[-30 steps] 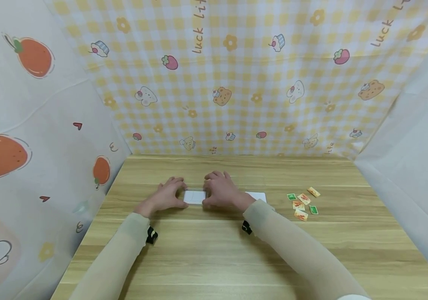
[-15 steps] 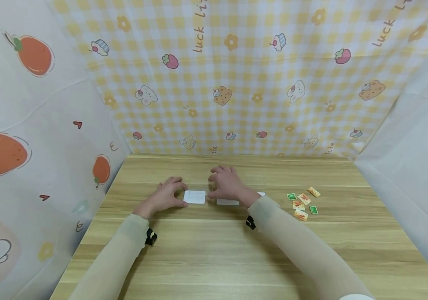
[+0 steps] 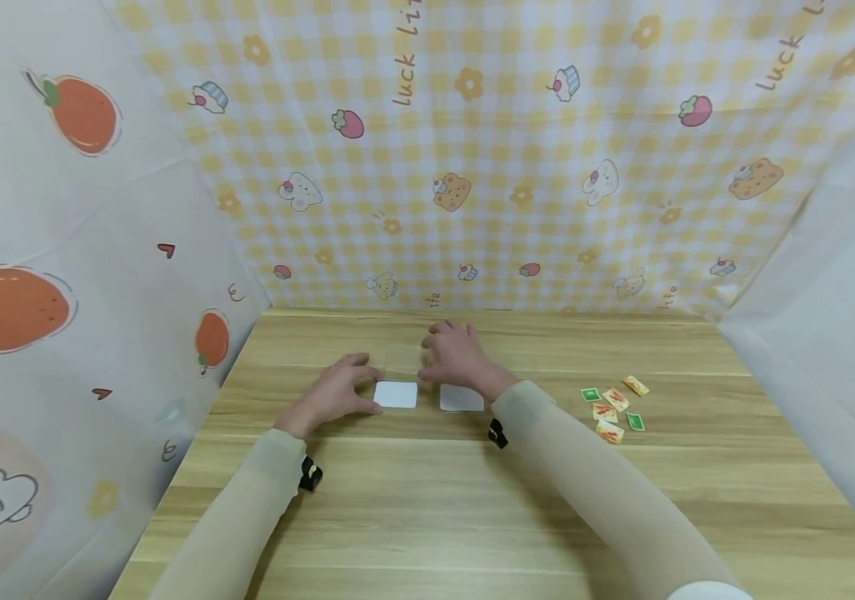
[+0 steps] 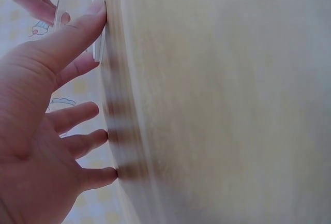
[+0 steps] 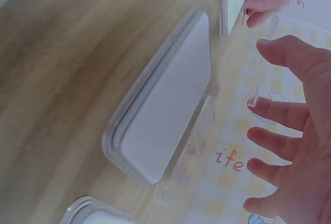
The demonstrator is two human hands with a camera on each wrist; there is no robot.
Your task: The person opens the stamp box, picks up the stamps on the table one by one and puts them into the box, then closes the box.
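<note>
My left hand (image 3: 337,387) holds a flat plastic box (image 3: 396,395) with a white top face by its left end, thumb at the near edge and index finger at the far edge. Its other fingers spread out, as the left wrist view shows. My right hand (image 3: 461,357) pinches a clear plastic lid (image 5: 257,76) between thumb and index finger, behind the boxes. Below this hand lies a second white-topped box (image 5: 163,100), partly covered by it in the head view. Another clear plastic piece (image 5: 189,154) sits along that box's far side.
The corner of a third box (image 5: 98,213) shows low in the right wrist view; in the head view the right arm hides it. Several small green and orange-white picture pieces (image 3: 615,400) lie to the right on the wooden table (image 3: 412,517). A checked cloth (image 3: 502,167) hangs behind.
My right hand has moved from the left box's right end rightward and back, taking the clear lid off it. My left hand has stayed at the box. The head view has shifted slightly.
</note>
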